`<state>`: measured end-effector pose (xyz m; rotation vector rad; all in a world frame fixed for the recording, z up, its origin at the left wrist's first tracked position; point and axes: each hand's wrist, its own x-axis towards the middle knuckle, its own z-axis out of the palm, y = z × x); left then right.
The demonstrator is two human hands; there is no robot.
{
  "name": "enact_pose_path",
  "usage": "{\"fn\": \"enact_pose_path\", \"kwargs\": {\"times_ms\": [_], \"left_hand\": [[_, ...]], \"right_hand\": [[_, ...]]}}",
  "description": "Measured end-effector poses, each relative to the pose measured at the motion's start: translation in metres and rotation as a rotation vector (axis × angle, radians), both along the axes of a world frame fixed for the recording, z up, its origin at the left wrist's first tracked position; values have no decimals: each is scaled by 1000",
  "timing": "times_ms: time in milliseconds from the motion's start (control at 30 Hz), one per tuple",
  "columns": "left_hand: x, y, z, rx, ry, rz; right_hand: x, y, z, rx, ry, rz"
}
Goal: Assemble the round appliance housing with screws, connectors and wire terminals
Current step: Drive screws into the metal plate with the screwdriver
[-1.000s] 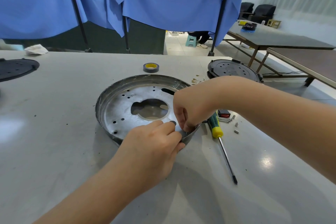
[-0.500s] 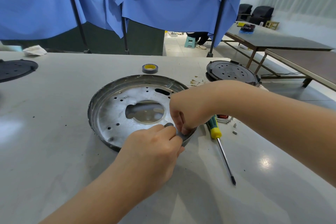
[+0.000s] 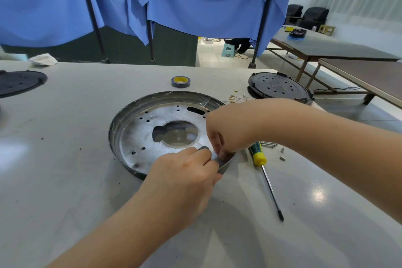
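Observation:
A round silver metal housing (image 3: 139,128) with a large centre hole and several small holes lies on the grey table. My left hand (image 3: 185,172) grips its near right rim, thumb inside on the plate. My right hand (image 3: 224,130) curls down at the same spot, fingertips pinching something small against the rim; the part itself is hidden. A screwdriver (image 3: 260,156) with a green and yellow handle lies just right of the housing. Long screws (image 3: 268,144) and small white connectors (image 3: 282,154) lie beyond it. Thin wire terminals (image 3: 236,98) lie behind the housing.
A roll of tape (image 3: 180,81) with a yellow core sits behind the housing. A black round cover (image 3: 279,88) rests at the table's right edge, another black disc (image 3: 19,81) at the far left. A white cloth (image 3: 43,60) lies at the back. Blue curtains hang behind.
The housing has slid a little to the left on the table under both hands. Both hands stay at its near right rim.

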<state>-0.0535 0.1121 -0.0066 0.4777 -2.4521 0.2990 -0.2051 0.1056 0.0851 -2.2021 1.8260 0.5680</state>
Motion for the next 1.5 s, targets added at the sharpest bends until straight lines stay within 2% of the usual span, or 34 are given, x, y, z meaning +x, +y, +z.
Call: {"fn": "enact_pose_path", "kwargs": {"times_ms": [300, 467, 633, 933, 1167, 1333, 1500], "left_hand": [[-2, 1, -2, -2, 1, 7], [-2, 1, -2, -1, 11, 2], [-2, 1, -2, 6, -11, 17], [-2, 0, -3, 21, -17, 16], [-1, 1, 0, -1, 0, 2], [-1, 1, -1, 15, -2, 2], [-2, 2, 0, 39, -3, 8]], "right_hand": [[-3, 3, -10, -12, 115, -28], [-13, 4, -3, -53, 36, -57], [-15, 3, 6, 12, -72, -30], [-11, -4, -2, 53, -26, -16], [-9, -8, -14, 45, 133, -22], [-10, -4, -3, 66, 85, -73], [-5, -3, 2, 80, 123, -72]]}}
